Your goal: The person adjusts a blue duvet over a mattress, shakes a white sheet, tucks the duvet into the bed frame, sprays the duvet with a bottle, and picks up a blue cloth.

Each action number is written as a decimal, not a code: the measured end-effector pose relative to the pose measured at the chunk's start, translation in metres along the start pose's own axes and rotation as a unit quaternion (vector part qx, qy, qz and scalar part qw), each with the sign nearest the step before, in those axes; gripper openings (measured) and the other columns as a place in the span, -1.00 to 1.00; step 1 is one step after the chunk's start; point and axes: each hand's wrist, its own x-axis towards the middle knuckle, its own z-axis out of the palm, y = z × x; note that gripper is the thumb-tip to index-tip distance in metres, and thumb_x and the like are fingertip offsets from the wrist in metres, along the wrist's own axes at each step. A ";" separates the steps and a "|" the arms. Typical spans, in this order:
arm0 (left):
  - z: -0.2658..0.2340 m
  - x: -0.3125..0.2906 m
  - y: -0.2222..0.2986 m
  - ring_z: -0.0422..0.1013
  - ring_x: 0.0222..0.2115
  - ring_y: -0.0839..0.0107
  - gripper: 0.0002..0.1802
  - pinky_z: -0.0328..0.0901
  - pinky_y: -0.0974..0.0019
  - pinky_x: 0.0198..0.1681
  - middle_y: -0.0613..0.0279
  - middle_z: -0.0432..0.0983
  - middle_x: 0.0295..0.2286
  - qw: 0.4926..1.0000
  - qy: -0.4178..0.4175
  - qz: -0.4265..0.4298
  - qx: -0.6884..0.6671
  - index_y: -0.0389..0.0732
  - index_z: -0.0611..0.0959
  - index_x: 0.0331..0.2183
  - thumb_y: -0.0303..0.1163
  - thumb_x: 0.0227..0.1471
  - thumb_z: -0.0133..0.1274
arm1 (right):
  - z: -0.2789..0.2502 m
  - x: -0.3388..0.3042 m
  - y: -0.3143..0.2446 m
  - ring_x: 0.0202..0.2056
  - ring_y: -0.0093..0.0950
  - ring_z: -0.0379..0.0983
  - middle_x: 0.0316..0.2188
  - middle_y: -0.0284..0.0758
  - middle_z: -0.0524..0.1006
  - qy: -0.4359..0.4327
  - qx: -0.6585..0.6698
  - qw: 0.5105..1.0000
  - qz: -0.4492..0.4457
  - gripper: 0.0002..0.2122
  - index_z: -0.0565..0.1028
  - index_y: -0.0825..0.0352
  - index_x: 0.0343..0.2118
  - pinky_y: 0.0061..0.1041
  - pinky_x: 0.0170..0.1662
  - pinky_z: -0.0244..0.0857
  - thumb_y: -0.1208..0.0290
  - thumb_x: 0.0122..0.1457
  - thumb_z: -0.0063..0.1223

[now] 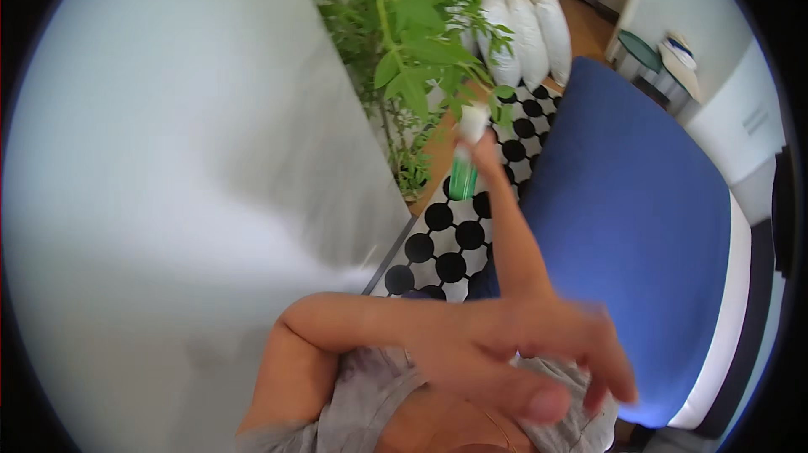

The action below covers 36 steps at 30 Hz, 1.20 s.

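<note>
My right hand (pixel 486 155) reaches forward, closed around a spray bottle (pixel 462 180) with a translucent green body and a white top. The bottle is upright and somewhat blurred by motion. Just beyond it and above hang the leaves of a tall green plant (pixel 417 53), and the bottle's white top overlaps the lowest leaves in the picture. Across my chest lies my left arm, bent at the elbow. My left hand (pixel 526 343) is close to the camera, fingers loosely bent and thumb apart, with nothing seen in it; its fingertips are blurred.
A pale wall panel (pixel 210 116) rises along my left. To the right stands a bed or couch with a blue cover (pixel 635 200). Underfoot runs a black-and-white patterned rug (pixel 450 266). Farther off are several white pillows (pixel 528 42) and a dark green round stool (pixel 640 50).
</note>
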 end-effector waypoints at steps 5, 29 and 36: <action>-0.086 0.014 -0.044 0.37 -0.36 0.41 -0.84 0.24 0.38 -0.28 0.19 0.46 -0.37 0.968 -0.022 -0.168 0.186 -0.30 0.54 -0.32 -0.50 0.04 -0.10 | 0.051 -0.108 0.024 -0.32 -0.28 0.46 -0.36 -0.18 0.52 -0.188 -0.099 0.969 0.125 -0.51 0.44 0.33 -0.21 -0.37 -0.20 0.28 0.25 -0.28 0.23; -0.584 0.382 -0.090 0.41 -0.35 0.39 -0.81 0.31 0.36 -0.21 0.09 0.49 -0.39 0.779 0.380 0.278 0.414 -0.43 0.53 -0.37 -0.49 0.05 -0.11 | -0.423 -0.007 0.178 -0.28 -0.24 0.45 -0.34 -0.22 0.50 0.685 -0.286 0.595 0.308 -0.51 0.40 0.34 -0.24 -0.29 -0.19 0.29 0.20 -0.24 0.28; -0.762 0.424 -0.068 0.42 -0.34 0.31 -0.79 0.32 0.32 -0.19 0.05 0.48 -0.39 0.752 0.415 0.254 0.445 -0.45 0.49 -0.33 -0.50 0.07 -0.16 | -0.364 0.025 0.170 -0.25 -0.26 0.45 -0.29 -0.18 0.50 0.734 -0.245 0.486 0.405 -0.52 0.36 0.36 -0.15 -0.31 -0.16 0.29 0.24 -0.16 0.18</action>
